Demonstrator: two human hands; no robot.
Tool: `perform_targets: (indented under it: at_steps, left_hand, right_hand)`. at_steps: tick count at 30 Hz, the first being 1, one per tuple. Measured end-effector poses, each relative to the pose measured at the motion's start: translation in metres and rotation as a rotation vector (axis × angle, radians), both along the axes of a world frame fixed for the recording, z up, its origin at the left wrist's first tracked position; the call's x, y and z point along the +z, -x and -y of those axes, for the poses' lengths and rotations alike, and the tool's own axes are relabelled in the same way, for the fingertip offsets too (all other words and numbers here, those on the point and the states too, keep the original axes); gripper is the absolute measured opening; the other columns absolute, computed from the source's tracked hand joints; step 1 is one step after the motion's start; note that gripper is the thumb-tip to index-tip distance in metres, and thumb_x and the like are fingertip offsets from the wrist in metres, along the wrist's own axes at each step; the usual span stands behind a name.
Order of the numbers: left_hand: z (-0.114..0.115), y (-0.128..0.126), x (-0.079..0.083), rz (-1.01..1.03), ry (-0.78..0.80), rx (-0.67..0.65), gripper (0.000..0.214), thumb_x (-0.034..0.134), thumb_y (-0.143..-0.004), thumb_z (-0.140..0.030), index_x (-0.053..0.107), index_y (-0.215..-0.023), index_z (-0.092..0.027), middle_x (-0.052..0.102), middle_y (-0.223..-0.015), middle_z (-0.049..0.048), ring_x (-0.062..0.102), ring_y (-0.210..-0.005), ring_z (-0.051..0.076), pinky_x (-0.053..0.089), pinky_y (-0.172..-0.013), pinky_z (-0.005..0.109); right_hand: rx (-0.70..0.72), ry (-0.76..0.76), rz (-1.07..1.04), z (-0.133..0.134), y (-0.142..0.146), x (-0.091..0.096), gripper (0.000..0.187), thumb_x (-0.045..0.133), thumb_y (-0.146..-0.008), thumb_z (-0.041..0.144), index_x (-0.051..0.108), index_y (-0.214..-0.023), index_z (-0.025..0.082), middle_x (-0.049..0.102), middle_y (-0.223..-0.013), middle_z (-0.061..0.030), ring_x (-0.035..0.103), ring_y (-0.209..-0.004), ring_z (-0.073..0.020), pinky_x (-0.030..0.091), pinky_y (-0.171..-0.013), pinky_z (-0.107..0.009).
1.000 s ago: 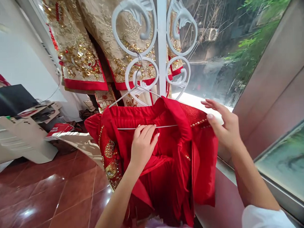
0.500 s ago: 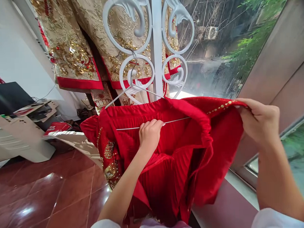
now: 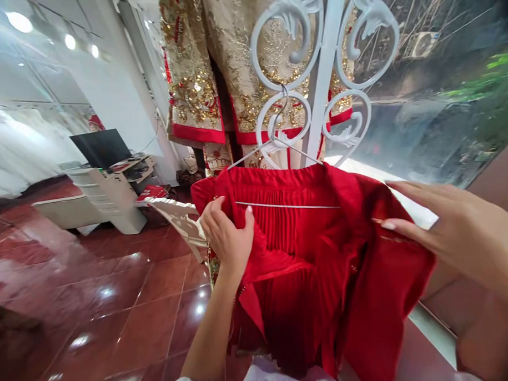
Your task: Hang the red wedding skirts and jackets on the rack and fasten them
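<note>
A red garment with a gathered band and pleated inside hangs open on a thin wire hanger. The hanger's hook is at a white scrolled metal stand. On the garment's left edge, my left hand has its fingers bent over the cloth and its thumb pointing up on the inner side. My right hand is at the right side panel, its thumb and fingers straight and apart, touching the cloth. Gold trim shows near the right thumb.
Cream garments with gold sequins and red hems hang behind the stand. A white chair stands to the left, before a desk with a black monitor. At the right is a window. The floor is glossy red tile.
My left hand has moved from the hanger's lower bar to the garment's left edge. My right hand has loosened from the pulled-out right edge, which now hangs lower. The view has turned left.
</note>
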State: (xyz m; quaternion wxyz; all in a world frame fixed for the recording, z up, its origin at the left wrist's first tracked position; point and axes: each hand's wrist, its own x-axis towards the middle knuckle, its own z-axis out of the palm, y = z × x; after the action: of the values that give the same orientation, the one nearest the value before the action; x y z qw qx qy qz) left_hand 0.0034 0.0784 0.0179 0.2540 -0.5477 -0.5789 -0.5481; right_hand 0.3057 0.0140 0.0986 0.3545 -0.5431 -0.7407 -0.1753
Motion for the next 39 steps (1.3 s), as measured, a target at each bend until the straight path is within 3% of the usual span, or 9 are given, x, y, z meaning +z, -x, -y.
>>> perform_targets:
  at_steps: [4, 8, 17, 20, 24, 28, 31, 34, 39]
  left_hand:
    - [-0.004, 0.03, 0.001, 0.073, 0.233, 0.108, 0.051, 0.057, -0.078, -0.041, 0.046, -0.115, -0.01, 0.053, -0.108, 0.0193, 0.052, -0.102, 0.033, 0.043, -0.086, 0.049]
    - [-0.002, 0.057, 0.008, 0.101, 0.235, -0.133, 0.034, 0.042, -0.087, -0.041, 0.048, -0.108, -0.015, 0.057, -0.097, 0.0109, 0.057, -0.087, 0.022, 0.047, -0.077, 0.036]
    - [-0.014, 0.104, -0.023, 0.291, 0.416, -0.36, 0.037, 0.035, -0.089, -0.04, 0.038, -0.059, -0.019, 0.041, -0.056, -0.0025, 0.041, -0.056, 0.011, 0.033, -0.055, 0.024]
    - [-0.01, 0.132, 0.019, 0.222, 0.32, -0.348, 0.042, 0.04, -0.086, -0.041, 0.03, -0.051, -0.019, 0.028, -0.051, -0.0048, 0.028, -0.051, 0.008, 0.023, -0.05, 0.022]
    - [-0.021, 0.168, 0.111, -0.127, 0.268, -0.352, 0.042, 0.048, -0.083, -0.037, 0.039, -0.05, -0.013, 0.028, -0.053, -0.0066, 0.027, -0.055, 0.003, 0.024, -0.059, 0.015]
    - [-0.07, 0.176, 0.152, -0.254, 0.577, -0.47, 0.035, 0.043, -0.083, -0.031, 0.052, -0.06, -0.006, 0.033, -0.057, -0.009, 0.035, -0.06, -0.001, 0.03, -0.068, 0.016]
    - [-0.095, 0.172, 0.143, -0.285, 0.81, -0.56, 0.025, 0.046, -0.08, -0.025, 0.061, -0.073, -0.006, 0.053, -0.062, -0.0066, 0.046, -0.061, 0.002, 0.038, -0.067, 0.019]
    - [-0.082, 0.161, 0.126, -0.211, 0.7, -0.54, 0.033, 0.036, -0.086, -0.03, 0.063, -0.084, -0.012, 0.063, -0.078, 0.0002, 0.054, -0.07, 0.008, 0.04, -0.07, 0.022]
    - [-0.017, 0.126, 0.088, -0.212, 0.528, 0.033, 0.049, 0.035, -0.084, -0.058, 0.052, -0.06, -0.019, 0.051, -0.058, 0.0028, 0.048, -0.059, 0.018, 0.029, -0.057, 0.029]
  right_hand:
    - [0.146, -0.051, 0.154, -0.04, 0.066, 0.031, 0.049, 0.046, -0.086, 0.044, 0.052, -0.128, 0.018, 0.063, -0.114, -0.0133, 0.058, -0.103, -0.0318, 0.046, -0.083, -0.046]
    - [0.203, -0.047, 0.154, -0.082, 0.119, 0.042, 0.042, 0.047, -0.085, 0.026, 0.053, -0.125, 0.015, 0.066, -0.102, -0.013, 0.061, -0.09, -0.0274, 0.046, -0.074, -0.038]
    - [0.239, -0.111, -0.047, -0.116, 0.123, 0.041, 0.034, 0.043, -0.088, 0.033, 0.068, -0.108, 0.02, 0.07, -0.085, -0.0106, 0.063, -0.074, -0.025, 0.039, -0.061, -0.033]
    - [0.229, -0.122, -0.028, -0.12, 0.121, 0.043, 0.036, 0.044, -0.086, 0.033, 0.068, -0.107, 0.018, 0.07, -0.076, -0.0096, 0.061, -0.066, -0.0227, 0.037, -0.058, -0.031]
    - [0.276, -0.086, -0.016, -0.121, 0.12, 0.047, 0.036, 0.044, -0.086, 0.032, 0.07, -0.105, 0.016, 0.068, -0.072, -0.0088, 0.058, -0.06, -0.0197, 0.036, -0.056, -0.03]
    - [0.333, -0.053, -0.043, -0.12, 0.122, 0.048, 0.034, 0.043, -0.086, 0.031, 0.071, -0.099, 0.016, 0.066, -0.066, -0.0064, 0.055, -0.056, -0.0169, 0.035, -0.055, -0.028]
    - [0.346, -0.066, -0.061, -0.12, 0.123, 0.046, 0.033, 0.043, -0.086, 0.029, 0.071, -0.096, 0.015, 0.065, -0.066, -0.0056, 0.054, -0.056, -0.0157, 0.035, -0.056, -0.027]
    - [0.355, -0.085, -0.072, -0.119, 0.123, 0.046, 0.032, 0.044, -0.085, 0.026, 0.07, -0.097, 0.013, 0.065, -0.07, -0.0058, 0.054, -0.059, -0.0152, 0.035, -0.059, -0.026]
    - [0.419, -0.041, -0.092, -0.122, 0.121, 0.048, 0.031, 0.045, -0.086, 0.025, 0.071, -0.095, 0.011, 0.063, -0.067, -0.0042, 0.05, -0.058, -0.0129, 0.032, -0.059, -0.025]
